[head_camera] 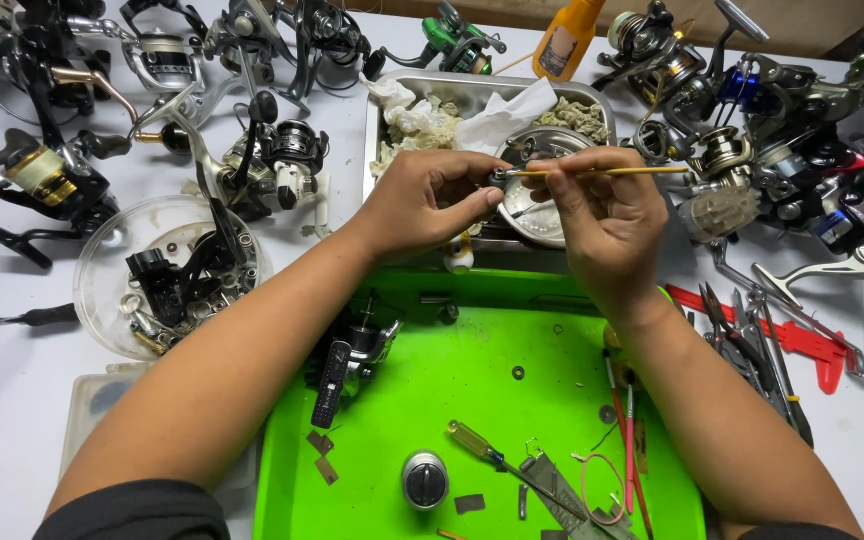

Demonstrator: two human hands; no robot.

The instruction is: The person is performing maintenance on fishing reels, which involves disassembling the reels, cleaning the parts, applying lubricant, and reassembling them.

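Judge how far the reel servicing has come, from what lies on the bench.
Done: one reel is stripped, its parts lying in the clear bowl. In hand: the left hand pinches a small metal part while the right hand works it with a thin brush. Left: the reel body on the green tray stays unassembled.

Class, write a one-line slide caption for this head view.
Left hand pinches a small metal part while right hand applies a thin yellow brush above a green tray.

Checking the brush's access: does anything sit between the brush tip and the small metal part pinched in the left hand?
Nothing visible does. The right hand holds the yellow brush with its tip right at the small metal part pinched by the left hand.
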